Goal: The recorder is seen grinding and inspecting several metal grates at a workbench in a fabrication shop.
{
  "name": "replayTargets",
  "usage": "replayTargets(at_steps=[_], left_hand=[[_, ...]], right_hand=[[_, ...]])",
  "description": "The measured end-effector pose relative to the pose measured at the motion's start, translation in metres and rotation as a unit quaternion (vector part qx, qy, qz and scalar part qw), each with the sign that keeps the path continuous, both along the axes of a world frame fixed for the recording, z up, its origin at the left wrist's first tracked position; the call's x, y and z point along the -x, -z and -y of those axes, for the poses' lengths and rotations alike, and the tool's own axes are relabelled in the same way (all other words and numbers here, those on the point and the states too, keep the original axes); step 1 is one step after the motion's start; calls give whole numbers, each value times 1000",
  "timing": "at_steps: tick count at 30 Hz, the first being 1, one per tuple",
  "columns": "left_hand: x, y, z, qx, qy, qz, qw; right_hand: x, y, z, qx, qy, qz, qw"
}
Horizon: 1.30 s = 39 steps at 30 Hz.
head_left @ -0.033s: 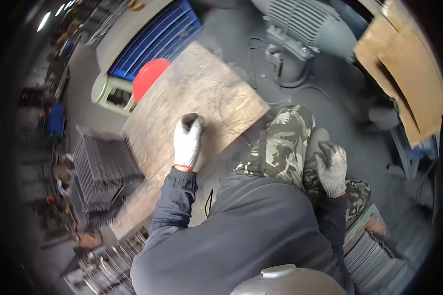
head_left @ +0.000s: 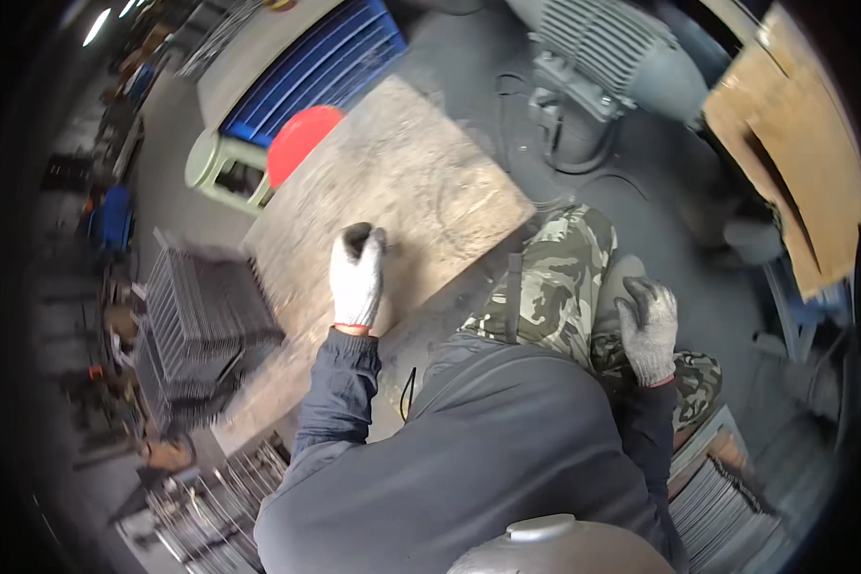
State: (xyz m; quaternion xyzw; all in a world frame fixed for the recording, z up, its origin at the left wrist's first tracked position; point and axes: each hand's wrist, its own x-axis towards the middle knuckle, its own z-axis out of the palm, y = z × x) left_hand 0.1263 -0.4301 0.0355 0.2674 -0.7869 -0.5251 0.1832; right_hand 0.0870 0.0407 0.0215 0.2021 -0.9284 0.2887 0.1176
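My left hand (head_left: 357, 277), in a white glove with dark fingertips, is closed over the worn wooden board (head_left: 392, 143). Its fingers curl together, and whatever they may hold is hidden. My right hand (head_left: 650, 325) wears a greyish glove with dark fingers. It is beside my camouflage-trousered leg (head_left: 560, 277), thumb apart from the fingers, with no object visible in it. A grey rounded shape (head_left: 624, 271) shows just beyond its fingers; I cannot tell what it is.
Left of the board stands a stack of thin grey metal plates (head_left: 215, 297). Beyond it are a red round stool top (head_left: 301, 141), a pale green stool (head_left: 206, 163) and a blue crate (head_left: 316, 67). A finned motor (head_left: 598, 43) and cardboard (head_left: 794, 134) stand far right; more plates (head_left: 722, 517) lie lower right.
The surroundings have shifted slightly right in the picture. My left hand sits a little farther left over the board, still closed. The right hand barely differs.
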Motion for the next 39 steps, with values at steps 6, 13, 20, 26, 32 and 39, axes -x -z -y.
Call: replayTargets(at_steps=[6,13,20,26,32,39], left_hand=[[-108,6,85,208,-257,-28,943],[-216,46,104,165,-482,-119,852],[-287,22,185,109,-685,-27,719],[-303,45,248,-25,-619,-228,751],[-277,43,231,-90,-569,-300,761],[-255,68,173,-41,-624,-291,724]], right_hand=[[13,9,-2,-12,-38,-15,999],[32,-19,30,-16,-83,-27,996],[34,-28,57,-28,-132,-28,990],[29,-31,63,-45,-135,-9,990],[24,-16,52,-65,-92,5,994],[27,-20,79,-60,-115,37,991]])
